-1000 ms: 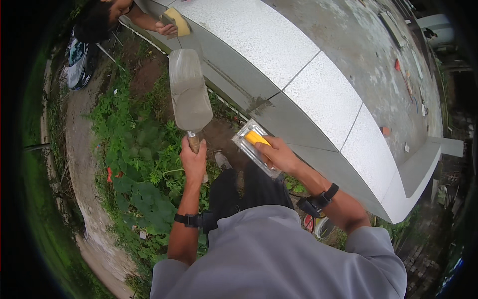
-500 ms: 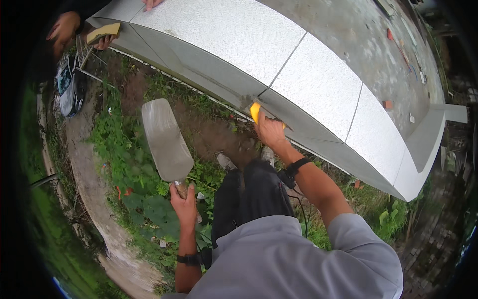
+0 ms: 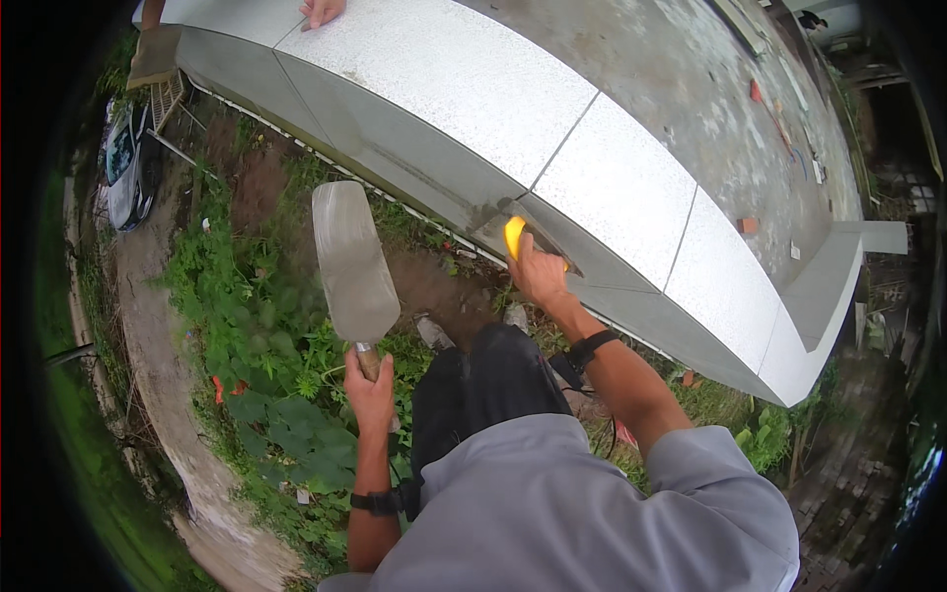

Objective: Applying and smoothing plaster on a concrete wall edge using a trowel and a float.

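Note:
My left hand is wrapped round the wooden handle of a broad brick trowel, its grey blade pointing up and away over the plants. Around the yellow handle of a plastering trowel my right hand is closed. That trowel's flat metal blade lies against the grey side face of a low wall, just below the joint between two top slabs. A dark, wet-looking patch of mortar shows beside the blade. White speckled slabs cap the wall.
At the far left a co-worker's hand rests on the slabs; near the wall's end is a tan sponge-like block. Leafy plants grow to my left. Beyond them are a path and a parked car. A brick lies on the concrete.
My right hand and the yellow-handled trowel have moved slightly down along the wall face. The left trowel has turned more upright. The co-worker's block has shifted left, away from the wall face.

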The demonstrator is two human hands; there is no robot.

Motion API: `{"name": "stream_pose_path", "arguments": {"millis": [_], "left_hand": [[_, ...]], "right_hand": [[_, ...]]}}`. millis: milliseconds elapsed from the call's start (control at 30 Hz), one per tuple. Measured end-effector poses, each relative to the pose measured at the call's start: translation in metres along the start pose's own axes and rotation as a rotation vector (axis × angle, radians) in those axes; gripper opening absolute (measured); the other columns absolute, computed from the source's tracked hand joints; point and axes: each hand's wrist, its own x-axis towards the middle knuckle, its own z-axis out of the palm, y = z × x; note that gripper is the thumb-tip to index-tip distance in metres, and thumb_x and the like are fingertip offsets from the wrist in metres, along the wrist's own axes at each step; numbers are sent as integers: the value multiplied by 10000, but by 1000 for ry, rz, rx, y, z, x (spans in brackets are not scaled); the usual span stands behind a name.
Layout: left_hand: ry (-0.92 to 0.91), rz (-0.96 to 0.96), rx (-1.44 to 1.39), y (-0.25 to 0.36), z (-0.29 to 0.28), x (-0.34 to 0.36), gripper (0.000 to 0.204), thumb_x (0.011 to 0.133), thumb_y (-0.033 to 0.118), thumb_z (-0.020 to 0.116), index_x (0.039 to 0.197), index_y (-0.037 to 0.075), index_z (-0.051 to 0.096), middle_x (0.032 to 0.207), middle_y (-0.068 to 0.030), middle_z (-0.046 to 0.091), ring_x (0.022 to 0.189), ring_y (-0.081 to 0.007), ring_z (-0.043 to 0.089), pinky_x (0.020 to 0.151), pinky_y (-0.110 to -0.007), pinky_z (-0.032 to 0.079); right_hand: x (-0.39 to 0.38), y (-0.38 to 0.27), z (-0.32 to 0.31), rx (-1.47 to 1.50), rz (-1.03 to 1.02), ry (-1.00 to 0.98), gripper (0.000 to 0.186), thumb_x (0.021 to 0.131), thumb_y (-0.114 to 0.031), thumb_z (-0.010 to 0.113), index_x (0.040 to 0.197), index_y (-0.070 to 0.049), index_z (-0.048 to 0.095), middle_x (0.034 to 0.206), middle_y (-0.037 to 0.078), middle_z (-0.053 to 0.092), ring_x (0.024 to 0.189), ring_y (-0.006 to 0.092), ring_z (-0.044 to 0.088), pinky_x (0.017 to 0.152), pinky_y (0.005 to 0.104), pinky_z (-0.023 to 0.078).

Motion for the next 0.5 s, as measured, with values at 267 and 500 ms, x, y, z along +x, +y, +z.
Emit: {"name": "stream_pose_path", "arguments": {"millis": [267, 500], "left_hand": [[-126, -8, 11, 1, 1, 10, 412, 839, 149, 721, 1184, 8, 546, 915, -131, 629, 800, -205, 589, 766, -359, 488], [-225, 89, 72, 1, 17, 14, 457, 841, 196, 717, 1217, 29, 520, 911, -163, 648, 782, -263, 634, 737, -384, 498]], "right_hand": [[-32, 1, -35, -14, 132, 15, 379, 962, -367, 567, 1018, -15, 438, 670, 143, 655, 540, 321, 636, 499, 435, 487], [-66, -70, -132, 1568, 109, -750, 383, 1023, -399, 478, 1086, -30, 559, 636, 13, 519, 490, 92, 445, 487, 251, 368]]}}
